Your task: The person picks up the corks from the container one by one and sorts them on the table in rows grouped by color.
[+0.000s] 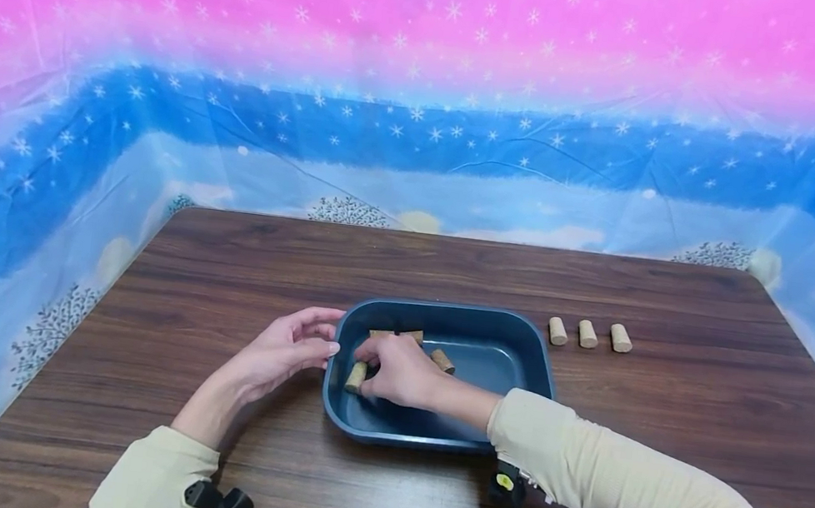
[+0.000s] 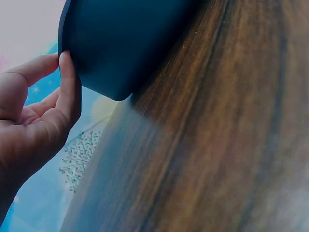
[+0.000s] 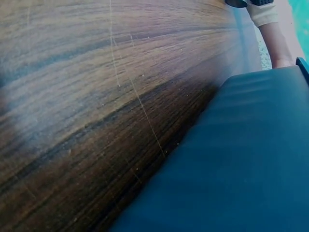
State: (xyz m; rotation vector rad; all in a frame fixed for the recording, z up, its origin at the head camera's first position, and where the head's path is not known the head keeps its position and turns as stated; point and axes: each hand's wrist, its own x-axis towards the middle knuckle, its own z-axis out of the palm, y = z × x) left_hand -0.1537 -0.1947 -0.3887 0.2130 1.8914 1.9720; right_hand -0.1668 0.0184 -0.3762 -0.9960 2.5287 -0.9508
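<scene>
A dark blue rectangular tub stands on the table. My left hand is at its left end, fingers loosely bent, with fingertips touching the rim; the left wrist view shows this hand against the tub's outer wall. Inside the tub, my right hand reaches down and pinches a cork near the left wall. Behind that hand lie other corks, one by the back wall and another nearer the middle. The right hand partly covers them. The right wrist view misses the right hand, showing the tub's side.
Three lighter corks stand in a row on the dark wooden table, right of the tub's back corner. A pink and blue snowflake cloth hangs behind the table and along its sides. Small cameras are strapped to both wrists.
</scene>
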